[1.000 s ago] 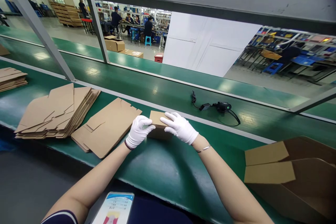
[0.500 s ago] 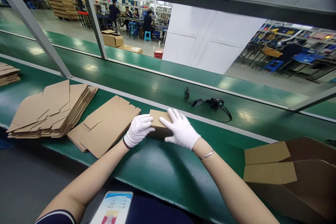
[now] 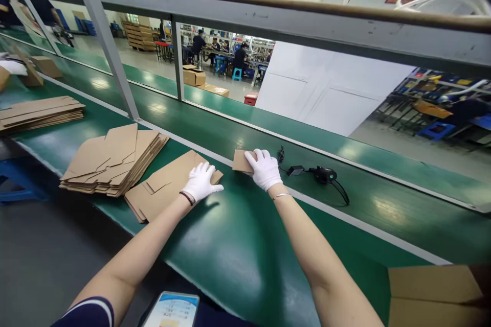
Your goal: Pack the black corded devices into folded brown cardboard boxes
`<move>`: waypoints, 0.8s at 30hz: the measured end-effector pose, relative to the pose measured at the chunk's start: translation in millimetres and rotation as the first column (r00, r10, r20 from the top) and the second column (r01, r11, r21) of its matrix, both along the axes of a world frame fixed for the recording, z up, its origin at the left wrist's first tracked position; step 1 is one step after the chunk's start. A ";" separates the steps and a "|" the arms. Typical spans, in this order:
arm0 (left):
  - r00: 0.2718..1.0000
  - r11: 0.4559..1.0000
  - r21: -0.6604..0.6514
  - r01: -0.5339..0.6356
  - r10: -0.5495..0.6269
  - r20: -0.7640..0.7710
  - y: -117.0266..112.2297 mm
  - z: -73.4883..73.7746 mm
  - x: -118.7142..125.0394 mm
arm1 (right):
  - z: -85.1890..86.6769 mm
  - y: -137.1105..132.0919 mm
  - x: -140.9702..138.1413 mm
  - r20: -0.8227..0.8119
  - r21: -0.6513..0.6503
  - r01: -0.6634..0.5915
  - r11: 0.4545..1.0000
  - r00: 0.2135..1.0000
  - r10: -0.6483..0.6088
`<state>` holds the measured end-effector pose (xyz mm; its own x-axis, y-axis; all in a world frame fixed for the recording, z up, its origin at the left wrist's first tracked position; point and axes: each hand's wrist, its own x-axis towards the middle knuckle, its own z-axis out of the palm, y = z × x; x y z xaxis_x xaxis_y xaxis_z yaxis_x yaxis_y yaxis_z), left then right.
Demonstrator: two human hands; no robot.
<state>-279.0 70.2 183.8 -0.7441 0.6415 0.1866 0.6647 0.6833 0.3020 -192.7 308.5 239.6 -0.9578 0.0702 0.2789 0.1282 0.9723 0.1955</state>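
My right hand [image 3: 265,169], in a white glove, grips the right end of a small folded cardboard box [image 3: 241,160] at the pale strip along the conveyor belt. The fingers lie over its top and hide part of it. My left hand [image 3: 199,182], also gloved, is open with its fingers apart, above the right end of the flat cardboard blanks [image 3: 161,184]. Whether it touches them I cannot tell. Left of these lies a thick stack of flat cardboard blanks [image 3: 103,163].
A black device with a cable [image 3: 325,174] lies on the green conveyor belt [image 3: 376,184], right of my right hand. An open carton [image 3: 433,286] stands at the lower right. Metal posts [image 3: 109,41] rise behind the table. Another cardboard stack [image 3: 42,112] lies far left.
My right hand has moved the small box forward to the belt's edge. My left hand has let go of it and shifted left over the flat blanks. The view has swung left and up.
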 end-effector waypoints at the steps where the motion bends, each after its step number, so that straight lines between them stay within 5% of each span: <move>1: 1.000 1.000 -0.027 -0.015 0.016 0.011 -0.3 2.2 -7.5 | -2.3 5.0 -11.2 -0.009 -0.007 0.037 0.999 0.999 -0.038; 7: 0.994 0.991 -0.115 -0.067 0.076 0.075 26.0 3.8 -14.6 | -10.3 27.1 -53.3 -0.003 -0.072 0.171 0.983 0.985 -0.171; 12: 0.988 0.991 -0.065 -0.117 0.123 0.096 34.4 10.7 -6.9 | -21.0 6.6 -43.3 -0.050 -0.089 0.099 0.991 0.993 -0.103; 15: 0.991 0.992 0.033 -0.126 0.124 0.051 24.3 37.2 -3.5 | -38.5 -13.6 -24.0 -0.149 -0.198 0.038 0.979 0.986 -0.068; 17: 0.991 0.985 0.114 -0.128 0.130 -0.011 9.4 69.7 4.3 | -47.0 -25.0 -11.7 -0.243 -0.370 -0.016 0.929 0.967 -0.080; 20: 0.976 0.944 0.303 -0.128 0.174 -0.131 -21.6 131.2 25.8 | -38.8 -39.3 5.1 -0.346 -0.668 -0.152 0.728 0.930 -0.124; 22: 0.976 0.822 0.569 -0.020 0.139 -0.167 -38.9 166.3 41.2 | -17.3 -48.6 20.2 -0.420 -0.801 -0.324 0.503 0.903 -0.089; 24: 0.993 0.675 0.733 0.082 0.009 -0.119 -44.7 184.8 51.8 | 10.6 -59.0 42.8 -0.524 -0.828 -0.500 0.254 0.851 -0.033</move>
<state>-227.1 25.5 368.6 -0.6699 0.2885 0.6841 0.7423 0.2442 0.6240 -149.9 249.5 250.1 -0.8057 0.3188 0.4992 -0.3456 0.4316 -0.8333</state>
